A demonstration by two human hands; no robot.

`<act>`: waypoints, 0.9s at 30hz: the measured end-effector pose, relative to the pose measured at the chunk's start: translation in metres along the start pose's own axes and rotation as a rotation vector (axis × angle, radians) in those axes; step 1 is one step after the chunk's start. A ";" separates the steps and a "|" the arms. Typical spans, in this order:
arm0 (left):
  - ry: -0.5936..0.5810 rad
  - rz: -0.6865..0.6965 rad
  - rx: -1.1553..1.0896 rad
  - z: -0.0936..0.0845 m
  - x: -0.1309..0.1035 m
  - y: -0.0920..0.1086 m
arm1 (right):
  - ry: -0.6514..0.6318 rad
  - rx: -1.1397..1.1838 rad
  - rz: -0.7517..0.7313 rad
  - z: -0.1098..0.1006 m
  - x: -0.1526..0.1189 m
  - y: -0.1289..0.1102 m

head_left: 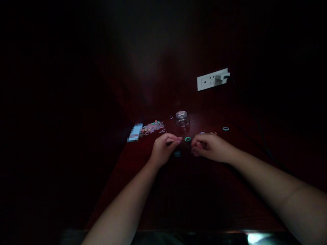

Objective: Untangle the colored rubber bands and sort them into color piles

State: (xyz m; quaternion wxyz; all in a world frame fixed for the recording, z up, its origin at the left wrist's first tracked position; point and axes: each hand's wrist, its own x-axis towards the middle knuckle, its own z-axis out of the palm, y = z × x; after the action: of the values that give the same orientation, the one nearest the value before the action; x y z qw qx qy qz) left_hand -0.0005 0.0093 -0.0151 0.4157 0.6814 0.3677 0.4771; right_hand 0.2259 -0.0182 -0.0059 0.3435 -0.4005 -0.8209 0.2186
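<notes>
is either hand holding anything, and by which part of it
It cannot be told: the left hand is pinched and the right hand curled, but the view is too dim to show anything clearly between the fingers.

jar (182, 119) right of band pile (153, 127)

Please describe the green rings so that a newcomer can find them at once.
From the white wall socket, go down and left to the clear lidded jar. Nearer to the person, the green rings lie overlapping between left hand and right hand. Their green colour sets them apart from the lone blue ring farther right.
</notes>
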 end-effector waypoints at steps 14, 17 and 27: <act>-0.182 0.321 0.235 0.011 -0.007 0.014 | 0.002 0.040 -0.045 -0.001 0.000 -0.005; -0.192 0.328 0.241 0.012 -0.008 0.014 | -0.015 0.070 -0.037 -0.002 0.000 -0.006; -0.142 0.401 0.378 0.009 -0.009 0.015 | 0.004 0.094 -0.017 0.000 -0.001 -0.004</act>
State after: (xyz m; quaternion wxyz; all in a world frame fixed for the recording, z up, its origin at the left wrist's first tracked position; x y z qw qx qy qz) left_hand 0.0076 -0.0066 -0.0061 0.2033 0.8376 0.2779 0.4240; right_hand 0.2244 -0.0213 -0.0034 0.3653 -0.3775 -0.8123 0.2533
